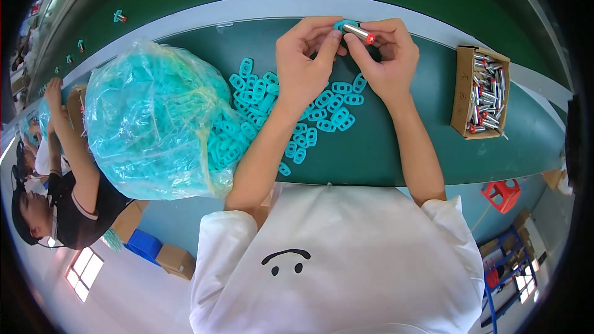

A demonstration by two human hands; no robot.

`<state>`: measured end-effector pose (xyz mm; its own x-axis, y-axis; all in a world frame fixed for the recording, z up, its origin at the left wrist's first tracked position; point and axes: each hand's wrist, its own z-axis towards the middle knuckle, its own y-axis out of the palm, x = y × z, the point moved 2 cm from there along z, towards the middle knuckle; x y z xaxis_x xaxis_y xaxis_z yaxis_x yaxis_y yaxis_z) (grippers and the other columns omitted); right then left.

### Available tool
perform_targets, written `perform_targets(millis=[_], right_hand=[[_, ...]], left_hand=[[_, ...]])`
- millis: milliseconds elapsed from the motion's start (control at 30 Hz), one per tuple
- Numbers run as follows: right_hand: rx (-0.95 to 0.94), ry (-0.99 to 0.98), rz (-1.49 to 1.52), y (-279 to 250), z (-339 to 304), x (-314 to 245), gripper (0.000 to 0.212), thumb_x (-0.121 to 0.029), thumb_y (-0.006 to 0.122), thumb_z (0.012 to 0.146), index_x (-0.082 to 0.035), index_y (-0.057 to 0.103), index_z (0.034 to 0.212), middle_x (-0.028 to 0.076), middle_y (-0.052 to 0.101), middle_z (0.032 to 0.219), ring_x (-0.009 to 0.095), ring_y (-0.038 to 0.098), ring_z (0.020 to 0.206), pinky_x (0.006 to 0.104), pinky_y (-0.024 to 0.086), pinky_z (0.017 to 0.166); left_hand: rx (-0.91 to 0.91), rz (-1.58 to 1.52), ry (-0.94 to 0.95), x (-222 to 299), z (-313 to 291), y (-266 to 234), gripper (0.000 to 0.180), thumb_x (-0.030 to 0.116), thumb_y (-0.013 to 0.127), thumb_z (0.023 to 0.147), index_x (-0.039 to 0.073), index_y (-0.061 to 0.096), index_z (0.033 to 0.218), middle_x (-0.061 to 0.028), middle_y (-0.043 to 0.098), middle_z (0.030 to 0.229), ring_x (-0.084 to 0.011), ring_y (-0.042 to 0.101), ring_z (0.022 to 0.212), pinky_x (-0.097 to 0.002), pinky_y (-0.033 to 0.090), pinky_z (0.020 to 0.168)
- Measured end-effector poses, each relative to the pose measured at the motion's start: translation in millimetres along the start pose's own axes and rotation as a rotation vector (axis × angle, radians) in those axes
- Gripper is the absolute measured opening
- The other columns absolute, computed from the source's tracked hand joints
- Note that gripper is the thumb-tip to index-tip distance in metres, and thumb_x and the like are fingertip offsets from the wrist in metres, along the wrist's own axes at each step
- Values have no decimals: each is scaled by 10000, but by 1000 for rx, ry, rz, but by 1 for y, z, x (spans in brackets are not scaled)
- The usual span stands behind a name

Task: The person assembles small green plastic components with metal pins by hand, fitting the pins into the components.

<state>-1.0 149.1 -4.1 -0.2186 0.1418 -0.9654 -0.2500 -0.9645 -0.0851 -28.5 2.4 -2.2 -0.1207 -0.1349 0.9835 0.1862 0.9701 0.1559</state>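
Above the far part of the table, both hands come together around one small assembly. My left hand pinches a teal plastic piece between thumb and fingertips. A silver metal cylinder with a red end sticks out of that piece, tilted toward the right. Thumb and fingers of my right hand close around the cylinder and the piece's right side; their exact contact is partly hidden. Below the hands lies a loose spread of teal oval pieces with holes, some behind my left forearm.
A clear plastic bag full of teal pieces spills open on the left. On the right, a cardboard box holds silver cylinders with red ends. Joined pieces stand on the green surface beyond the pale strip. A co-worker works at far left.
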Motion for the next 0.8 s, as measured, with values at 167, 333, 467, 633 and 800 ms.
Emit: perform_targets(millis=[167, 333, 467, 633, 800], right_hand=[[-19, 21, 18, -1, 0, 3, 256, 72, 744, 848, 44, 642, 1081, 115, 730, 992, 128, 698, 899, 249, 572, 777], [-5, 22, 4, -1, 1, -1, 243, 68, 750, 845, 41, 658, 1069, 108, 730, 979, 127, 698, 885, 252, 570, 777], [-13, -2, -55, -3, -3, 5, 221, 46, 780, 828, 34, 671, 1020, 73, 713, 904, 102, 682, 834, 244, 561, 753], [-10, -32, -74, -4, -3, 5, 215, 30, 801, 814, 22, 669, 983, 52, 695, 873, 83, 658, 793, 232, 543, 719], [-1, -67, -78, -4, -4, 6, 210, 29, 804, 811, 13, 661, 965, 47, 685, 874, 81, 647, 783, 230, 536, 708]], left_hand=[[-5, -7, 1, 0, -1, 0, 188, -20, 623, 948, -40, 663, 1131, -88, 738, 951, -118, 703, 746, -221, 536, 643], [-29, 1, 18, 0, -1, 0, 199, -39, 626, 933, -50, 659, 1129, -92, 738, 948, -123, 703, 750, -225, 547, 668], [-30, -15, 40, -5, -1, 1, 221, -70, 629, 910, -52, 659, 1128, -94, 738, 948, -124, 702, 768, -231, 555, 696], [-43, 24, 99, -4, -1, 3, 238, -88, 627, 895, -50, 662, 1128, -94, 737, 947, -126, 704, 778, -237, 558, 703], [-22, 32, 92, -7, -2, 2, 237, -82, 639, 888, -46, 669, 1120, -89, 734, 935, -125, 703, 772, -243, 561, 705]])
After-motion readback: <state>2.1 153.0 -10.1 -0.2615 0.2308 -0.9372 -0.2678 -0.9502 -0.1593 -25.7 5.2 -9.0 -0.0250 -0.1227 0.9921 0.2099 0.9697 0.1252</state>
